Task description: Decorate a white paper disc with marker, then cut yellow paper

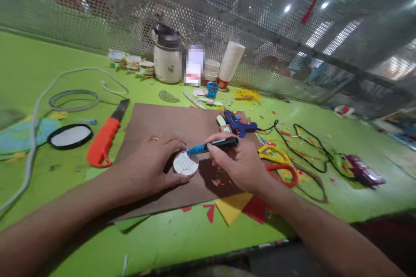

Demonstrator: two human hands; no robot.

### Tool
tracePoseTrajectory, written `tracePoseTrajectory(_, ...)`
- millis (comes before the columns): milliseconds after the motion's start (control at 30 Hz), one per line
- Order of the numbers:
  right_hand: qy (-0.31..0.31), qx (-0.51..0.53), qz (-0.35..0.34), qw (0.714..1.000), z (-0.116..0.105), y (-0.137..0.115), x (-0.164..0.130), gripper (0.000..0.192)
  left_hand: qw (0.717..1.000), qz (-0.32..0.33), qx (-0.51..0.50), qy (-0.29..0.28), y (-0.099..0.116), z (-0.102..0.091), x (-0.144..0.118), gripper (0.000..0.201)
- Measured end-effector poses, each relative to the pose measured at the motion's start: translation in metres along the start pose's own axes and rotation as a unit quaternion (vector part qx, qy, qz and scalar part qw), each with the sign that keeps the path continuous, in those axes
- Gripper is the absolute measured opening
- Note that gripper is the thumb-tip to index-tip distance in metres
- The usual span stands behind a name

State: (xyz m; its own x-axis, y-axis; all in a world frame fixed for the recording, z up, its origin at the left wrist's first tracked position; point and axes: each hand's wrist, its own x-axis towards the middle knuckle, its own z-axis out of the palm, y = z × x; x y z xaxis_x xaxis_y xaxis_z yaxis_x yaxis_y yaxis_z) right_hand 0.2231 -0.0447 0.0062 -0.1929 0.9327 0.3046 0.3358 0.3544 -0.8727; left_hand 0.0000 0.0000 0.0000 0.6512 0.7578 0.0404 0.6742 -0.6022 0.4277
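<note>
Far left: a white cable (35, 108) runs along the green table (26, 60), looping past a coiled grey ring (74, 100). Just below it lies an oval black-rimmed mirror (70, 136). Right of that, an orange-handled knife (105, 140) lies on the table, blade pointing away, beside the left edge of the brown cardboard sheet (156, 121).

Left hand (149, 166): resting palm-down on the cardboard, ring on one finger, thumb and fingers curled round the left side of a small white disc (185, 163), steadying it. Disc lies flat on the cardboard, between the two hands; a net of drawn lines shows on its face.

Right hand (238, 162): clenched round a blue-tipped black marker (214, 145), tip at the upper right edge of the disc. Whether the tip touches the surface: cannot tell.

Back row: stacks of small discs (133, 62), a cream flask with dark lid (167, 54), a stack of paper cups (230, 64), a small blue pot (212, 89).

Right of the hands: blue glue gun (238, 124) on the far corner of the cardboard, its black cord (302, 143) trailing right across the table. Yellow-handled scissors (271, 153) and red-handled scissors (284, 173) lie just beside the right wrist. Yellow and red paper triangles (238, 207) stick out from under the near edge of the cardboard. Far right: a purple wrapper (364, 173), blurred.
</note>
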Motion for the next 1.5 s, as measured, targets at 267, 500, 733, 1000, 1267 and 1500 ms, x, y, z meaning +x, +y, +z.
tracePoseTrajectory(267, 0.01, 0.052, 0.032, 0.998, 0.0014, -0.0013, -0.0008, 0.013, 1.0, -0.001, -0.007, 0.01, -0.0002, -0.0007, -0.003, 0.05)
tracePoseTrajectory(500, -0.001, 0.034, 0.028, 0.999, 0.0035, -0.0023, -0.0028, 0.011, 1.0, -0.007, -0.002, 0.003, 0.0031, -0.0013, 0.0002, 0.05)
tracePoseTrajectory(733, 0.0, 0.044, 0.017, 0.999, 0.0031, -0.0017, -0.0002, 0.009, 1.0, -0.001, 0.005, 0.007, 0.0004, 0.0004, -0.0014, 0.05)
tracePoseTrajectory(1000, -0.014, 0.03, 0.026, 0.999, 0.0012, -0.0007, -0.0008, 0.011, 1.0, 0.005, 0.009, 0.008, 0.0025, -0.0017, -0.0013, 0.049)
tracePoseTrajectory(1267, 0.027, 0.045, 0.05, 0.997, -0.0008, -0.0072, 0.003, 0.016, 1.0, 0.001, 0.003, 0.004, 0.0019, -0.0016, -0.0018, 0.05)
tracePoseTrajectory(1500, 0.011, 0.056, 0.04, 0.998, 0.0022, -0.003, 0.0021, 0.014, 1.0, -0.003, 0.005, 0.004, 0.0004, -0.0013, -0.0023, 0.05)
